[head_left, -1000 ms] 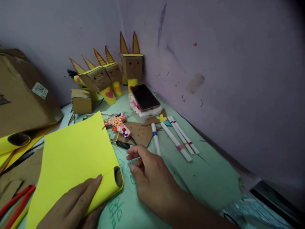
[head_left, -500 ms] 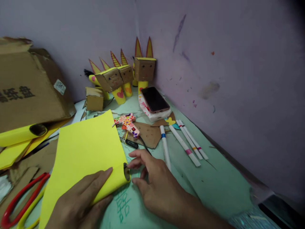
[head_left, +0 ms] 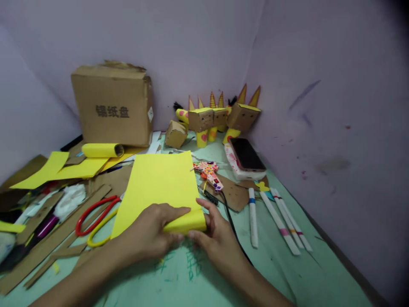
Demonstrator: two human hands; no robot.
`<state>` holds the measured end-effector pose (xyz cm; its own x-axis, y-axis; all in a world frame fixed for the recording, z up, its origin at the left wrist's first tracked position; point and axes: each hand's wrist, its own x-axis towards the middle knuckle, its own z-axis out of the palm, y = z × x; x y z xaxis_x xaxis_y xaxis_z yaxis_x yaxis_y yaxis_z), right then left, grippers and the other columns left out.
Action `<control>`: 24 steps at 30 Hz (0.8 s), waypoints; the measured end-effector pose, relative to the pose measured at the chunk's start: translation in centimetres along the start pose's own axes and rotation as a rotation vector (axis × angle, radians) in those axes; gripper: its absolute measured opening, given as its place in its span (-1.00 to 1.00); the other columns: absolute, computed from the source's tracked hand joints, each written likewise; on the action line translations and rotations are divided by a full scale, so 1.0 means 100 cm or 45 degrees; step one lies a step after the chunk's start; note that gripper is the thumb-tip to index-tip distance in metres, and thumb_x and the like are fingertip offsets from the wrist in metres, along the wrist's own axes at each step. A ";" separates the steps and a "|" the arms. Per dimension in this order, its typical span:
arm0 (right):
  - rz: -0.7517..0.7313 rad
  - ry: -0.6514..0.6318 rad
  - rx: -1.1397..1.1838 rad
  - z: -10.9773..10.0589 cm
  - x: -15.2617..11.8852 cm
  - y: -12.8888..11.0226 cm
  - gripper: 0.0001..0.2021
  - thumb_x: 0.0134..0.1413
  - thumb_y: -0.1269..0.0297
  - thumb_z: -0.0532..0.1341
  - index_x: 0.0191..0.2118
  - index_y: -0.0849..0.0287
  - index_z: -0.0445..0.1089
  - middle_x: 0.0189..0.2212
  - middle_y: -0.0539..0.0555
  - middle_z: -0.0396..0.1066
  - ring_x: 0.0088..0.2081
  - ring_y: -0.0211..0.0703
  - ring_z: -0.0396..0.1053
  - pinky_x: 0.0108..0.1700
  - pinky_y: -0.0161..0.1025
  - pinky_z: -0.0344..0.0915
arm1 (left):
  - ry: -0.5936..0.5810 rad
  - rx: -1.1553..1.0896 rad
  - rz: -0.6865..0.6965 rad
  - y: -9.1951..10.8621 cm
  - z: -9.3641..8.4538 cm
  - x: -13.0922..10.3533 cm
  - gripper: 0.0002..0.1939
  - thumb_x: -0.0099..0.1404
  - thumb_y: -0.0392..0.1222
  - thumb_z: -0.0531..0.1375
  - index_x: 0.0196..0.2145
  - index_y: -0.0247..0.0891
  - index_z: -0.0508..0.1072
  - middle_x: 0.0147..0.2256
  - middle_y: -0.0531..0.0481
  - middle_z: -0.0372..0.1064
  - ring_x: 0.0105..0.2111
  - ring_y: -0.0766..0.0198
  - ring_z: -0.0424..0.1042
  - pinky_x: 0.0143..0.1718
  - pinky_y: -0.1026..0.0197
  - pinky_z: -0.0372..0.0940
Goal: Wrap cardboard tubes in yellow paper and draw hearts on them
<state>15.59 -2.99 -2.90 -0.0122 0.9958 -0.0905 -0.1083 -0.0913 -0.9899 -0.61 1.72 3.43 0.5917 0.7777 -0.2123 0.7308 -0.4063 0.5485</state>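
A sheet of yellow paper [head_left: 161, 179] lies on the green table cover, its near edge curled into a roll. My left hand [head_left: 156, 228] grips that rolled edge, fingers on top and thumb beneath. At the roll's right end my right hand [head_left: 217, 238] closes round the paper, with fingertips at the tube's opening and the thumb below. A patterned glue gun [head_left: 209, 172] rests just beyond the sheet's right side, its black cord running past my right hand. Scissors with red and yellow handles [head_left: 96, 221] lie left of the sheet.
A cardboard box [head_left: 111, 106] stands at the back left, with a yellow paper roll [head_left: 102, 150] before it. Cardboard figures [head_left: 244, 117] with yellow horns stand in the corner. A phone [head_left: 247, 154] rests on a white packet. Markers [head_left: 277, 221] lie at right, cardboard strips [head_left: 54, 243] at left.
My right hand has moved onto the roll's end, where before it hovered just beside it. My left hand keeps its hold. The view has swung left and takes in more of the table.
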 end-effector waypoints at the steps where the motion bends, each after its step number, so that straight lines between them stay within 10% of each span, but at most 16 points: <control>1: 0.024 -0.010 -0.002 0.000 0.001 0.002 -0.42 -0.17 0.44 0.26 0.06 0.15 0.18 -0.47 -0.06 0.45 -0.46 -0.20 0.36 -0.42 -0.31 0.26 | -0.003 0.005 0.009 -0.001 0.000 0.000 -0.52 0.12 -0.11 0.19 0.03 -0.12 0.39 -0.17 -0.04 0.49 -0.20 0.09 0.42 -0.18 0.14 0.26; 8: 0.105 0.007 -0.009 0.001 0.003 0.006 -0.45 -0.16 0.39 0.27 0.02 0.18 0.13 -0.48 -0.03 0.46 -0.46 -0.17 0.38 -0.43 -0.29 0.28 | 0.152 0.051 0.064 -0.023 -0.011 -0.027 -0.41 0.08 -0.18 0.21 0.10 -0.20 0.27 0.08 -0.15 0.25 0.06 0.03 0.23 0.06 0.03 0.14; 14: 0.114 0.025 0.080 0.006 -0.001 0.001 -0.43 -0.16 0.37 0.30 0.01 0.17 0.09 -0.47 -0.05 0.46 -0.46 -0.20 0.38 -0.39 -0.30 0.28 | 0.455 0.061 -0.039 -0.032 -0.006 -0.062 -0.88 0.10 -0.20 0.20 -0.38 -0.25 0.38 -0.28 -0.06 0.37 -0.22 0.15 0.31 -0.18 0.11 0.20; 24: 0.118 -0.003 0.104 0.005 -0.003 -0.001 -0.43 -0.15 0.35 0.34 0.00 0.14 0.09 -0.49 -0.07 0.45 -0.48 -0.24 0.37 -0.39 -0.30 0.31 | 0.370 0.069 -0.113 -0.029 0.014 -0.051 -0.79 0.18 -0.24 0.14 -0.58 -0.27 0.44 -0.53 0.01 0.38 -0.44 0.25 0.31 -0.36 0.20 0.10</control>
<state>15.14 -3.31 -2.77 -0.0286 0.9831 -0.1806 -0.1874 -0.1827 -0.9651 -5.24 -1.75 1.80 0.4081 0.9128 -0.0130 0.7971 -0.3494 0.4925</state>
